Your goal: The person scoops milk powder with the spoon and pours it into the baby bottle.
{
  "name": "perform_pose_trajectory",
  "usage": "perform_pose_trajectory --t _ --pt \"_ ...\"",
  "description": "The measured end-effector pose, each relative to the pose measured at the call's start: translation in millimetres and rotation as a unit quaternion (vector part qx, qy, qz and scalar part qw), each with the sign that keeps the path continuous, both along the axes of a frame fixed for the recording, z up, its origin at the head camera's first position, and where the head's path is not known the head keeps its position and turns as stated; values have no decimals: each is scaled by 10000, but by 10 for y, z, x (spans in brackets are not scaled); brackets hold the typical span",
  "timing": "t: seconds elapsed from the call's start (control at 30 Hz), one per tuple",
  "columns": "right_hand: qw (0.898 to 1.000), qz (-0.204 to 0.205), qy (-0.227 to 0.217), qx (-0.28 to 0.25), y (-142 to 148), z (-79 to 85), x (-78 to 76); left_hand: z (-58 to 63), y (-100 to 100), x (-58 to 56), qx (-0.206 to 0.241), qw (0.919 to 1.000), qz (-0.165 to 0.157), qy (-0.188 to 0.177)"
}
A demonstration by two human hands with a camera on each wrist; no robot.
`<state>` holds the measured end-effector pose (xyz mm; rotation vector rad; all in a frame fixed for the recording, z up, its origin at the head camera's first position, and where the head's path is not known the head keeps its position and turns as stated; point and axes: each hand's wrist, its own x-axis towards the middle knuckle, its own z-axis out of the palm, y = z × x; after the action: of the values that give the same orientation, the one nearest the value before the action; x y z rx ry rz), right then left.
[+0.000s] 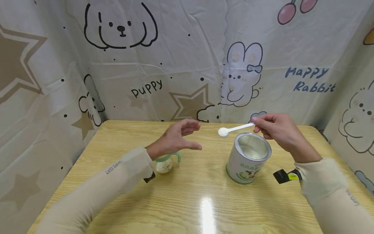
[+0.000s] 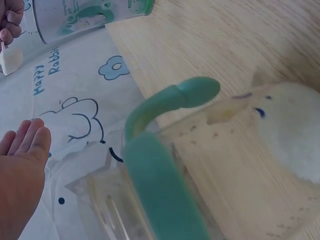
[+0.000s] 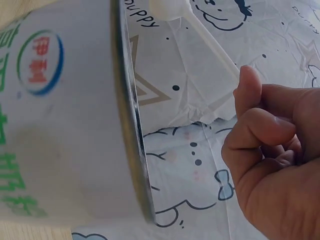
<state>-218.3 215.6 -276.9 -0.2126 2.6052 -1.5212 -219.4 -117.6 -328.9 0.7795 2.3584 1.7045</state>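
The right hand (image 1: pixel 276 128) pinched the scoop's handle (image 1: pixel 241 126), seemingly against spilling powder (image 1: pixel 223 131), while the left hand (image 1: pixel 179 138), thumb and fingers apart, held nothing.

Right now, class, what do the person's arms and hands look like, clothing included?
The left hand and right hand are bare. The left sleeve and right sleeve are cream, with small dark lettering. A black piece shows by the left one, a black block with a yellow patch by the right.
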Motion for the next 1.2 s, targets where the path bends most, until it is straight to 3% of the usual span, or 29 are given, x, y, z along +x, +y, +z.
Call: perform_pose_trajectory --t 0.73,1.2 --pt "9994 338 -34 -52 -428 -57 -14 -34 -347 58 -166 9995 255 27" --pt "9983 383 -112 -421 -698 -60 -43 -40 -657 91 -344 9988 353 53"
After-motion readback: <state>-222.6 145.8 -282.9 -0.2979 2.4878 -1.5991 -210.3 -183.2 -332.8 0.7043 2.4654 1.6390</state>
